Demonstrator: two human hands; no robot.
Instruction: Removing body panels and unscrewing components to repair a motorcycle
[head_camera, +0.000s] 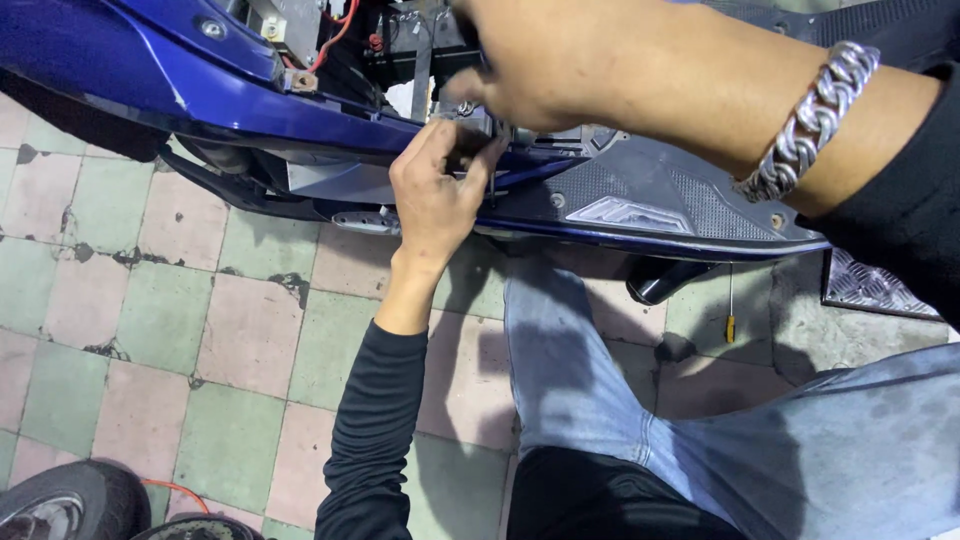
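A blue scooter (120, 60) stands in front of me with its body panel off, showing wires and metal parts inside. My left hand (435, 195) reaches up to the scooter's side edge and pinches a small dark tool or bolt (491, 180) against the frame. My right hand (530, 60), with a silver chain bracelet (812, 118) on the wrist, comes in from the right and grips a small metal part (465, 107) just above the left hand. What exactly the fingers hold is partly hidden.
The scooter's black textured footboard (640, 190) runs to the right. A screwdriver with a yellow handle (731, 310) lies on the tiled floor (200, 320). A tyre (70, 505) sits at bottom left. My jeans-clad leg (570, 370) is bent below.
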